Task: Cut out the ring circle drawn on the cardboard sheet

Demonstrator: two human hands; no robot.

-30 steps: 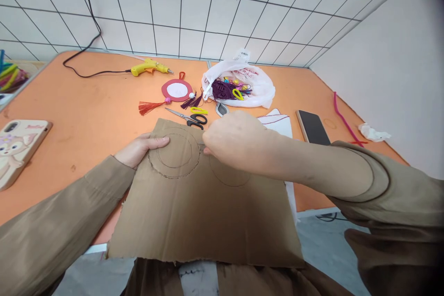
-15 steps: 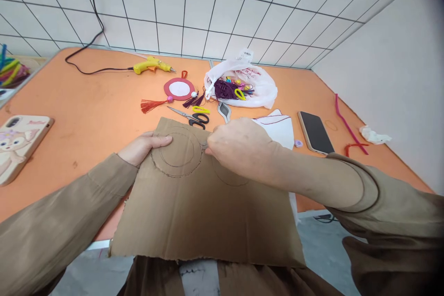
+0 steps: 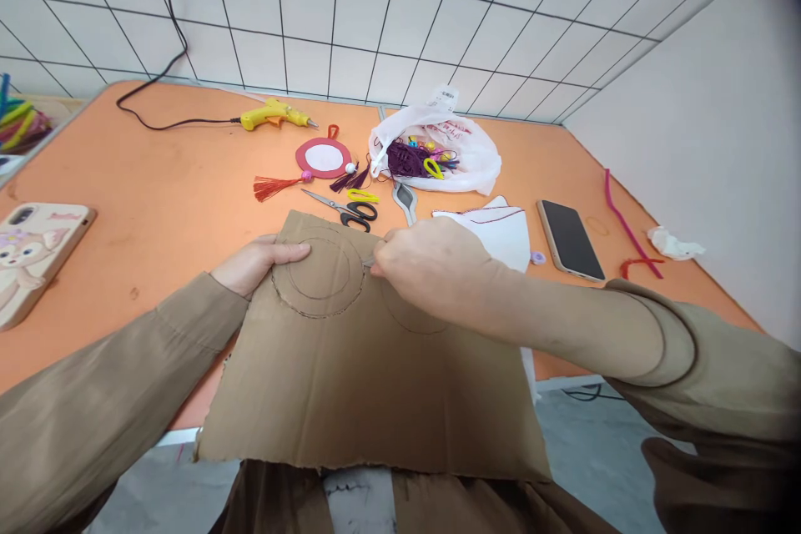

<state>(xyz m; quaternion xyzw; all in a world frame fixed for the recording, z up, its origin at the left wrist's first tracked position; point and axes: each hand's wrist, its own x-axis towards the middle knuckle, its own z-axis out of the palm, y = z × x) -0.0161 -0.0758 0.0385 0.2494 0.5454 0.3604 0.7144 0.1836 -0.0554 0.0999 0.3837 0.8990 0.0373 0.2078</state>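
Observation:
A brown cardboard sheet (image 3: 369, 400) lies tilted over the table's front edge, with pencilled circles on its upper half. My left hand (image 3: 263, 261) pinches its upper left edge, thumb lying on the drawn ring and fingers hidden underneath. In my right fist (image 3: 431, 263) is a utility knife (image 3: 405, 198); its grey handle sticks out beyond the fist. The knife's blade tip meets the right side of the left circle, whose lower outline looks cut through. My right hand partly covers a second circle. Black-handled scissors (image 3: 350, 213) lie open just past the sheet.
Behind are a yellow glue gun (image 3: 275, 114), a red round tasselled ornament (image 3: 324, 157) and a white plastic bag (image 3: 466, 154) of purple cord and beads. White paper (image 3: 501, 234), a dark phone (image 3: 571, 239) and pipe cleaners (image 3: 632, 225) lie right; a phone in a cartoon case (image 3: 43, 259) lies left.
My right forearm and elbow have shifted slightly to the right, while the blade stays at almost the same spot on the circle. My left hand and the cardboard hold still.

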